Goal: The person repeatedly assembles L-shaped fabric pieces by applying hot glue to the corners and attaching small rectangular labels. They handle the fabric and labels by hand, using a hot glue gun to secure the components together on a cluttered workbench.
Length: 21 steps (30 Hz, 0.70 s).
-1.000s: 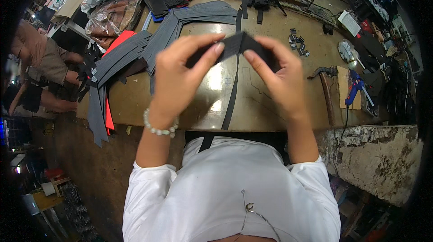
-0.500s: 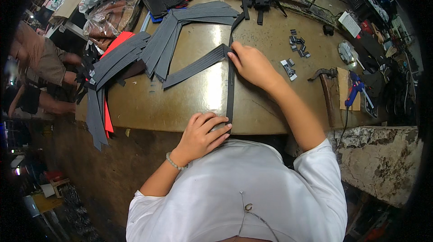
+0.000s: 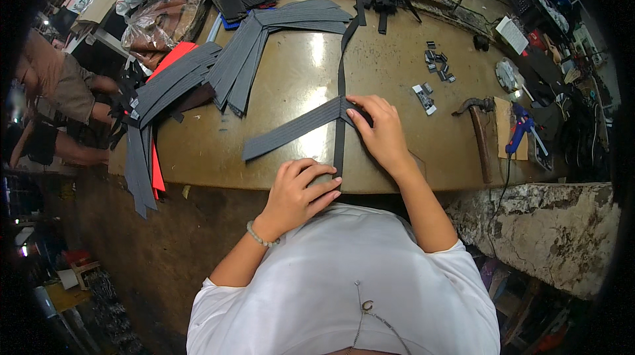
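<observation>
Holds bent grey strip (image 3: 291, 130) over black strap (image 3: 339, 150) in the nearer right grip (image 3: 380, 131); slants strip's long axis left of the strap; rests left grip (image 3: 299, 189), of unclear closure, at the strap's near end.

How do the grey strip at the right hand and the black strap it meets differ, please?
Colour: the grey strip is grey; the black strap is darker.
Width: the grey strip is broader, the black strap narrower.
Pose: the grey strip slants down to the left from its corner, while the black strap runs toward the near table edge.
Both look long and flat.
</observation>
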### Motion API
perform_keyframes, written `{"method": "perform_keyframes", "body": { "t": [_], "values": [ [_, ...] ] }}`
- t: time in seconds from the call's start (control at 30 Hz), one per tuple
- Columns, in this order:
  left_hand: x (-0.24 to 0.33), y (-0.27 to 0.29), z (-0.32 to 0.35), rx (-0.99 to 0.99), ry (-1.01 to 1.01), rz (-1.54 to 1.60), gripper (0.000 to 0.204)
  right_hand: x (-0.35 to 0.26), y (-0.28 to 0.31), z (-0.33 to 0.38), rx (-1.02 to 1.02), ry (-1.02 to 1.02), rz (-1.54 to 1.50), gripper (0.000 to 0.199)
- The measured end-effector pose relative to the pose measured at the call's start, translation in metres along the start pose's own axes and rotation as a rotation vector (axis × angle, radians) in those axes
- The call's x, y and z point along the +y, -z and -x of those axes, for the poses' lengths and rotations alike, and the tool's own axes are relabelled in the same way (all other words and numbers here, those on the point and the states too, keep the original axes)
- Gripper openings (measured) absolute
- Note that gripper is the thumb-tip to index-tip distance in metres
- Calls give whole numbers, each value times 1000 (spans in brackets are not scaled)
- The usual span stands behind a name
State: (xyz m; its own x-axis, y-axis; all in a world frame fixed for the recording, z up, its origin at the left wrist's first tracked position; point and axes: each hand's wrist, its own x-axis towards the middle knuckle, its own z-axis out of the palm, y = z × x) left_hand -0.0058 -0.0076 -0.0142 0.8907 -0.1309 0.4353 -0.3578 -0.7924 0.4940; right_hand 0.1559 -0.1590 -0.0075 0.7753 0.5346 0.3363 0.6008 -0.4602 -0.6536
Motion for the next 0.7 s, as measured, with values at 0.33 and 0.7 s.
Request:
{"method": "perform_keyframes", "body": {
  "t": [0.33,0.7],
  "values": [
    [0,1,-1,-3,4,-6,22,8,-7,3,24,29,79,22],
    [-22,7,-61,15,132,78,23,-10,-5,2,-128,196,497,35]
  ]
}}
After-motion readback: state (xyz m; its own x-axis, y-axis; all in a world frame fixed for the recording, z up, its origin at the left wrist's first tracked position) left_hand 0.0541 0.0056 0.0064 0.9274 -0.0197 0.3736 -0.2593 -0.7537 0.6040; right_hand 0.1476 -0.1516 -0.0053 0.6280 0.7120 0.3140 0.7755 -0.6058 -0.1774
